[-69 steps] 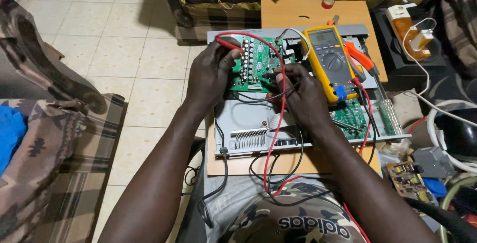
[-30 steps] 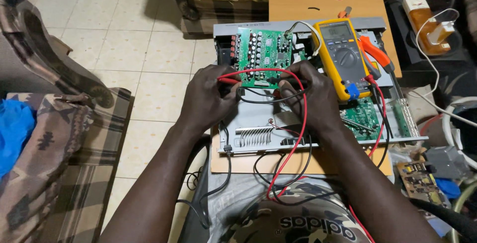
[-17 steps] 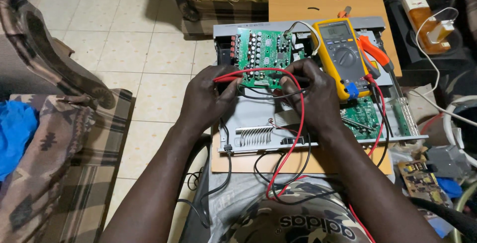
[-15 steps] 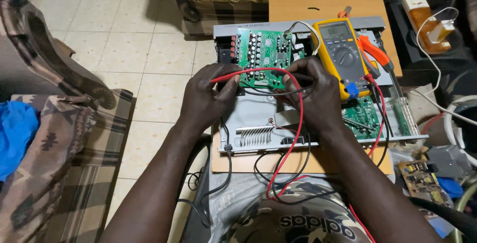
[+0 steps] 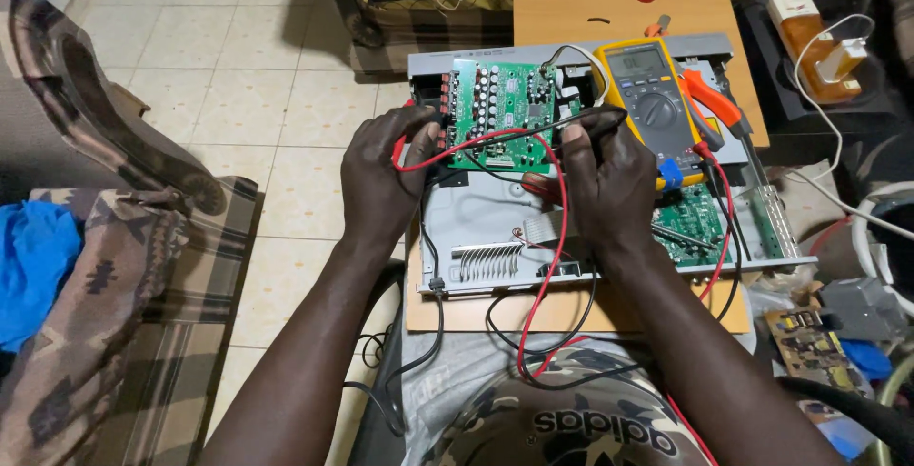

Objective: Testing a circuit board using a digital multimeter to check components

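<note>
Left hand [image 5: 381,173] gripping red probe lead [image 5: 495,138] at left edge of green circuit board [image 5: 509,116] — right hand [image 5: 609,185] pinching black probe [image 5: 595,123] at board's right edge. Board sitting in open grey chassis [image 5: 476,223], yellow multimeter [image 5: 652,104] lying just beside.

Green circuit board [image 5: 505,114], yellow multimeter [image 5: 657,104], red lead [image 5: 552,237], plaid cushion [image 5: 181,314].

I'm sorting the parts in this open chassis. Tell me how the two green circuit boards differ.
The upper green board is larger, in full view and crowded with upright cylindrical capacitors; the lower green board is smaller, flatter and partly covered by the right hand and the yellow multimeter. Both are green and sit inside the grey metal chassis.
</note>
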